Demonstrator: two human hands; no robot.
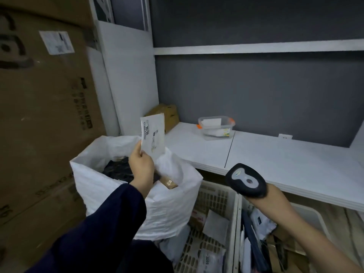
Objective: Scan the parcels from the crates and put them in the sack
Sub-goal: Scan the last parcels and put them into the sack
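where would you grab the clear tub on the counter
Probably by the short ends of the tub, under the lid rim by the orange clips, coming from the front: it sits upright and lidded on the counter, with open space at both ends.

The sack [167, 209] at near left is white woven plastic, crinkled and faintly shiny. The flat parcel [154, 134] above it looks like smooth, matt white paper with a printed label. The barcode scanner [246, 180] at near right is matt black plastic with a glossier grey panel. The 2 crates [216, 196] are cream perforated plastic. The cardboard boxes [39, 115] at left are brown and matt. The shelf [285, 154] is smooth white board, the far tub [215, 128] clear plastic. The sleeve [110, 223] is dark cloth.
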